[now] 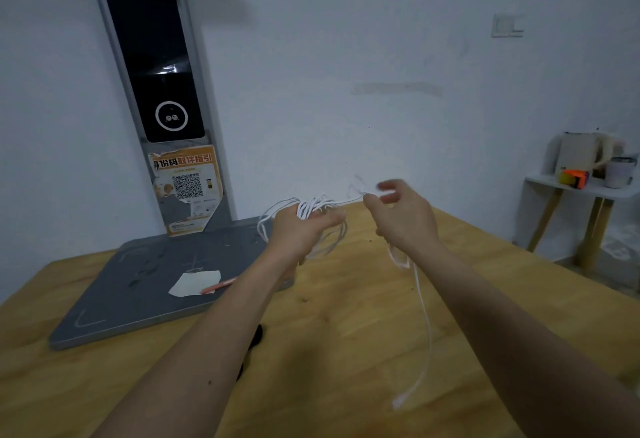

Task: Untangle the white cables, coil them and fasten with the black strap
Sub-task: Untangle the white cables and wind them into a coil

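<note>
My left hand [300, 230] holds its grip around a loose bundle of thin white cables [311, 207], the rounded loops spilling over my fingers above the far edge of the wooden desk [346, 351]. My right hand [403, 218] is blurred; a strand runs from the bundle to its fingertips, but I cannot tell whether the grip is closed on it. Another soft white strand hangs below that hand. The black strap [257, 335] lies on the desk, partly hidden by my left forearm, beside a flat grey metal base [138, 285].

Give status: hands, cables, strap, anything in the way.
Left hand grips the white cable bundle above the table. Right hand pulls one strand sideways; loose end hangs blurred. Black strap on wooden table, partly hidden under left forearm. Nothing blocking.
</note>
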